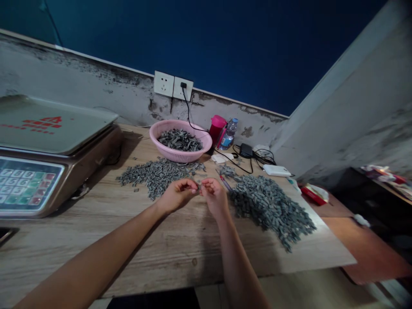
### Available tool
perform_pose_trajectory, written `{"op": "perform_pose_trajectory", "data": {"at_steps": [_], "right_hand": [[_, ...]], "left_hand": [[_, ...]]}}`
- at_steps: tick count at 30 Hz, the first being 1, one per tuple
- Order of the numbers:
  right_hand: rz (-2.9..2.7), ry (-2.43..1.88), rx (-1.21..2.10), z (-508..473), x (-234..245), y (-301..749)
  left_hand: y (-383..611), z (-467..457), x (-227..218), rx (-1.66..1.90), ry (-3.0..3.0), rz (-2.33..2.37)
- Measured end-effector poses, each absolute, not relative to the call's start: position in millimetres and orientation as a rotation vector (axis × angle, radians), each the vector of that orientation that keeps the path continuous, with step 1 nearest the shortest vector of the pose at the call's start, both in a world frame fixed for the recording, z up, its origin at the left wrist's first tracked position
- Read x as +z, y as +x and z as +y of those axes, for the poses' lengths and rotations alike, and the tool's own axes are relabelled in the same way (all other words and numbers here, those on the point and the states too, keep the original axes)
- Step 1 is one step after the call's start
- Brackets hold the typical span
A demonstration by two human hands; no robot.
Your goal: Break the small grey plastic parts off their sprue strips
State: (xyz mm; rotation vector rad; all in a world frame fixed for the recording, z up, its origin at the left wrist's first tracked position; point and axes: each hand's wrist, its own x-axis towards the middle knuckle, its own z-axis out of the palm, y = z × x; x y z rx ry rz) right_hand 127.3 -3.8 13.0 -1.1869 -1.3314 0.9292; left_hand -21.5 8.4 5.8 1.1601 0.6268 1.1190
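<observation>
My left hand point(179, 195) and my right hand point(215, 197) meet above the middle of the wooden table point(154, 257). Both hands are closed in a pinch, fingertips almost touching. A tiny grey piece seems to sit between them, too small to name. Behind my left hand spreads a pile of small grey pieces point(157, 174). To the right of my right hand lies a larger heap of similar grey pieces point(270, 204), with a thin pen-like tool point(225, 183) at its left edge. A pink plastic basket point(180, 156) holds longer grey strips point(180, 140).
At the left stands a weighing scale point(54, 171). Along the wall are a red cup with a pink lid point(216, 126), a water bottle point(229, 136), a black adapter point(246, 150) with cables, and a white box-shaped device point(277, 171). A red box point(314, 195) lies beyond the table's right edge.
</observation>
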Motion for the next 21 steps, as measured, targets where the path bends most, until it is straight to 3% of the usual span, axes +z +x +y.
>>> {"op": "perform_pose_trajectory", "data": {"at_steps": [9,15,21], "right_hand": [[-1.395,-1.152,0.958,-2.6,7.4,124.5],[-1.553,-1.229,0.579,-7.4,12.8,124.7],[-1.756,-1.252,0.508,-8.5,11.4,123.6]], "left_hand": [[-15.3,6.3,-1.4,1.259,1.287,0.782],[-16.5,7.7,-7.6,1.325,1.451,0.943],[-19.5,7.4,-5.7,1.306,1.559,1.032]]}}
